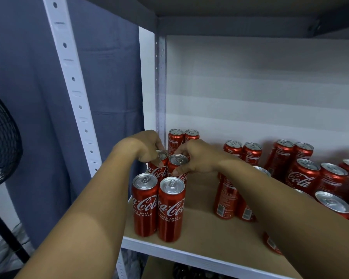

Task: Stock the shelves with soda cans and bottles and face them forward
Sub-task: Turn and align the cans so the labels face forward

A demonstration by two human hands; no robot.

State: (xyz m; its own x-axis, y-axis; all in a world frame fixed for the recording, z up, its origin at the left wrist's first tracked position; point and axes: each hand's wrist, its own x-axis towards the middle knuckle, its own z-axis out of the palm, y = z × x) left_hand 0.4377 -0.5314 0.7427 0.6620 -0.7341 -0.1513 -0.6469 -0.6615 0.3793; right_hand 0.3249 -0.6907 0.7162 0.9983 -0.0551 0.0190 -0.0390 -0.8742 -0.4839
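At frame centre, your left hand pinches the left second-row slim red aluminium soda can by its rim; your right hand pinches its neighbouring can on the wooden shelf board.

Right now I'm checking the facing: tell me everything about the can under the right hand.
The can under the right hand is a slim red cola can with a silver top and pull tab. It stands upright in the second row at the shelf's left end, white script partly showing. Fingers and thumb pinch its rim, and the neighbouring cans stand close.

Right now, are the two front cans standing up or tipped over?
Standing up. The two front cans rest on their bases on the shelf, silver tops upward.
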